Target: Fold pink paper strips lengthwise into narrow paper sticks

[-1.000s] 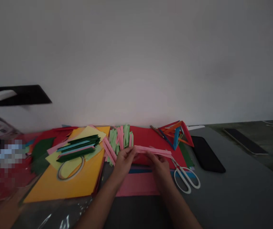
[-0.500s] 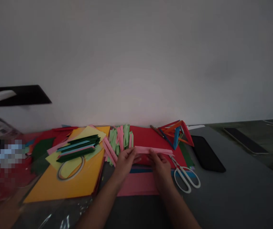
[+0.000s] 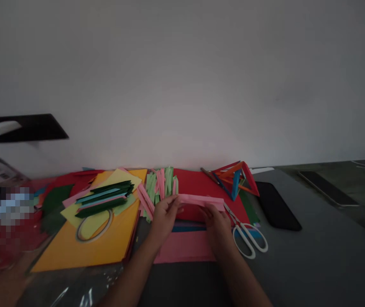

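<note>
A narrow pink paper strip [image 3: 201, 199] is stretched between my two hands above a red sheet [image 3: 190, 181]. My left hand [image 3: 165, 213] pinches its left end. Under the strip's right part, the fingers of my right hand [image 3: 216, 219] are closed on it. Pink paper [image 3: 184, 247] lies below my hands, with a blue edge behind it. White-handled scissors [image 3: 249, 238] rest just right of my right hand, their blades pointing toward the strip. Beyond my left hand sits a pile of light green strips [image 3: 152, 187] and pink ones.
On the left, yellow-orange sheets [image 3: 96, 253] carry dark green folded strips [image 3: 105, 198] and a tape roll [image 3: 81, 234]. Folded coloured paper shapes [image 3: 236, 181] stand against the wall. A black phone-like object [image 3: 278, 207] lies at right. Clear plastic [image 3: 73, 290] is at front left.
My right hand has shifted slightly right and down along the pink strip. More of the strip's face shows, and its right end has turned. The other items stay put.
</note>
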### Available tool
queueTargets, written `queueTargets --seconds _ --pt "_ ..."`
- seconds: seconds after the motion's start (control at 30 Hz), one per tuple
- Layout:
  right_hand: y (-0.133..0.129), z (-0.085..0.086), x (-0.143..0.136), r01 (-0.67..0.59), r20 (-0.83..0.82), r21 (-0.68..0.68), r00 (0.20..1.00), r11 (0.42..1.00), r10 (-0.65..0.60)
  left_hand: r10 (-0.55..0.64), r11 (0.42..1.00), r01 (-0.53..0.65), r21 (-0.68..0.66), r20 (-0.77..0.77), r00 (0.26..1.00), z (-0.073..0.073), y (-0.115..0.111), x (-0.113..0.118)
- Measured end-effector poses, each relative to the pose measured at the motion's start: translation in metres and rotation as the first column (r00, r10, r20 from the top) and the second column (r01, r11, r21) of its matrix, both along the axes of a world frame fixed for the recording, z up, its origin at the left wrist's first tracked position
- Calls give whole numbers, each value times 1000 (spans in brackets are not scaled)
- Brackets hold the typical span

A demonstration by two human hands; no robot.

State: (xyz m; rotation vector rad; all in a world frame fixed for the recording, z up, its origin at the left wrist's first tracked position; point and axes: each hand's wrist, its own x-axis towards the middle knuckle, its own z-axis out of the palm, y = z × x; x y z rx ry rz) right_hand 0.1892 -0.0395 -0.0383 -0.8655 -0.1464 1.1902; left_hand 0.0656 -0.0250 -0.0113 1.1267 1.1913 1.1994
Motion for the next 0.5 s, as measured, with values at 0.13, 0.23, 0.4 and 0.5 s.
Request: queueTargets --seconds 0.13,0.23,0.4,0.5 --pt "1 -6 2 4 9 -16 1000 1000 -4 -26 992 43 120 -142 990 2 -2 -1" --pt "2 -9 4 36 10 -13 999 999 -36 -29 992 46 115 -139 990 4 -2 -2" --pt "2 1 2 -55 -22 58 998 997 57 -5 1000 6 -17 48 999 4 2 -2" --pt "2 7 -3 -162 52 90 986 983 158 -15 995 31 -100 157 987 5 2 -1"
